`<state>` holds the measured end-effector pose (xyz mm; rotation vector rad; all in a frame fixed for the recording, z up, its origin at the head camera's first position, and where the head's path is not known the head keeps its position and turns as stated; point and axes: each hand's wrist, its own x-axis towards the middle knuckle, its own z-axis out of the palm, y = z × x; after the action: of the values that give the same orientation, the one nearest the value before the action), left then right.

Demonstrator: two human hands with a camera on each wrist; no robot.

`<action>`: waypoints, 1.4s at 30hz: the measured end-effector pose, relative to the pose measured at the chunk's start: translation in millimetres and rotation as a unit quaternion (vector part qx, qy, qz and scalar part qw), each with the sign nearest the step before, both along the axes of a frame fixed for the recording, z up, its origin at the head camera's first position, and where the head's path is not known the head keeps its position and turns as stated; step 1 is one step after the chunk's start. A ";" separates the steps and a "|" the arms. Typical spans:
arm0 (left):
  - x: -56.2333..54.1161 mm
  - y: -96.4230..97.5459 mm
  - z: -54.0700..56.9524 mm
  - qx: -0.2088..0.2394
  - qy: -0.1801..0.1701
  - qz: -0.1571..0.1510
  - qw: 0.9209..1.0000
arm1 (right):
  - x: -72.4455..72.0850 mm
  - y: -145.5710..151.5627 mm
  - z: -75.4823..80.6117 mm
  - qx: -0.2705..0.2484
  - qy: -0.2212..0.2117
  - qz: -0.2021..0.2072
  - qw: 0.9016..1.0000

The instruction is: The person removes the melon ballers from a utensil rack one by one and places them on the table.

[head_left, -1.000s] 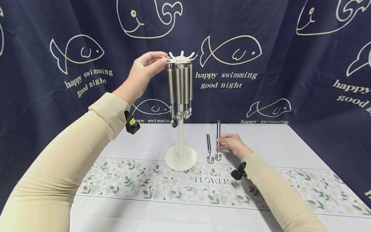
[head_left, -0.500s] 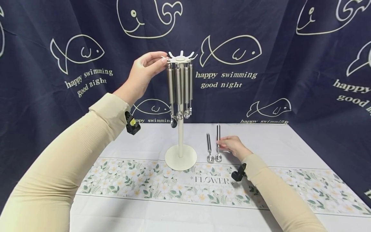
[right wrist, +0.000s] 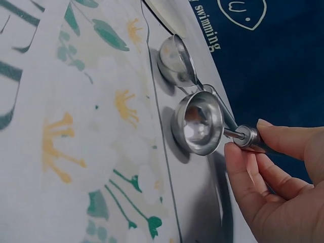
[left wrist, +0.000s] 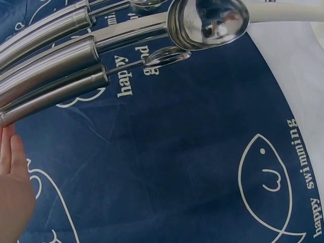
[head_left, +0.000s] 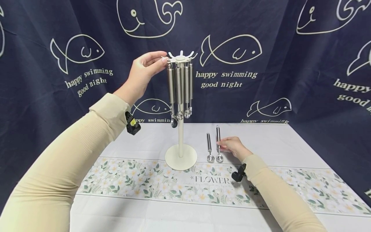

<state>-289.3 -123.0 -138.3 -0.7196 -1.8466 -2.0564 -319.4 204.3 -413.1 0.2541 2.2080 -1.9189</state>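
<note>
My right hand [head_left: 234, 146] pinches the handle of a shiny metal scoop [head_left: 219, 157] between thumb and fingers. In the right wrist view its round, hollow bowl [right wrist: 200, 124] faces up, close over the white cloth. Just left of it lies a second metal scoop [head_left: 210, 158] with a similar round bowl. My left hand [head_left: 146, 66] is raised to the top of a cream utensil stand [head_left: 181, 137], thumb and forefinger pinching one hook at its left side. Several metal utensils [head_left: 178, 85] hang there by their handles. In the left wrist view the fingertips [left wrist: 17, 157] are partly hidden behind a handle.
The stand's round base [head_left: 185, 162] rests on a white tablecloth [head_left: 139, 135] with a floral printed strip [head_left: 130, 180]. Behind the table hangs a dark blue curtain [head_left: 278, 71] with fish drawings. The two scoops lie right of the base.
The right hand has brought the handle end of its scoop lower and slightly nearer, with the bowl shifting a little right. The left hand stays at the hook.
</note>
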 end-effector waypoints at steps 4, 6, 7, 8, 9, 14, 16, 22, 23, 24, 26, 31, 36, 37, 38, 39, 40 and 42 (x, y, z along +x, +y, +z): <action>0.8 1.8 -0.5 0.007 0.002 0.010 1.000 | -1.0 -0.8 -2.6 0.012 -0.003 -0.009 1.000; 1.1 2.8 -0.9 0.013 0.003 0.015 1.000 | -1.0 -1.6 -3.0 0.017 -0.004 -0.014 1.000; 1.1 3.3 -1.1 0.016 0.003 0.017 1.000 | -0.8 -2.0 -3.1 0.018 -0.004 -0.016 1.000; 1.1 3.6 -1.3 0.020 0.002 0.017 1.000 | -0.7 -2.5 -3.0 0.018 -0.004 -0.018 1.000; 1.0 3.9 -1.4 0.024 0.000 0.017 1.000 | -0.5 -3.0 -3.0 0.017 -0.005 -0.021 1.000; 0.2 3.4 -1.7 0.020 -0.001 0.020 1.000 | 1.0 -5.1 -2.2 0.024 -0.011 -0.029 0.999; 0.1 3.1 -1.5 0.017 0.002 0.021 1.000 | 1.4 -5.5 -2.2 0.032 -0.013 -0.030 0.999; 0.9 3.4 -1.1 0.020 0.003 0.022 1.000 | 0.9 -5.5 -5.1 0.042 -0.010 -0.032 0.999; 1.0 3.5 -1.3 0.023 0.002 0.022 1.000 | 0.9 -5.7 -5.5 0.044 -0.010 -0.034 0.998; 1.0 3.6 -1.6 0.025 0.002 0.021 0.999 | 0.9 -6.1 -5.9 0.045 -0.011 -0.037 0.998; 0.8 3.9 -1.9 0.030 0.003 0.018 0.999 | 0.7 -6.7 -6.3 0.048 -0.012 -0.037 0.998; 0.5 2.8 -1.2 0.036 0.011 0.018 0.999 | -1.1 -8.2 -5.0 0.047 -0.009 -0.036 0.998; 0.5 2.8 -1.3 0.030 0.013 0.024 0.999 | -0.6 -10.0 -2.5 0.057 -0.011 -0.040 0.998; 0.6 3.1 -1.6 0.028 0.012 0.025 0.999 | -0.3 -10.3 -2.2 0.058 -0.013 -0.042 0.997; 0.7 3.4 -1.9 0.026 0.013 0.026 0.999 | 0.0 -10.6 -2.0 0.059 -0.014 -0.043 0.997; 0.8 3.7 -2.1 0.025 0.012 0.026 0.999 | 0.2 -10.8 -1.8 0.059 -0.016 -0.044 0.997; 0.9 4.0 -2.3 0.026 0.013 0.027 0.999 | 0.2 -11.1 -1.7 0.058 -0.017 -0.046 0.997; 0.9 4.1 -2.5 0.028 0.014 0.028 0.999 | -0.4 -11.5 -1.5 0.056 -0.019 -0.048 0.997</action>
<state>-288.5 -118.8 -140.7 -0.6720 -1.7669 -2.0424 -319.7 192.7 -414.7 0.4186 2.3227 -1.8226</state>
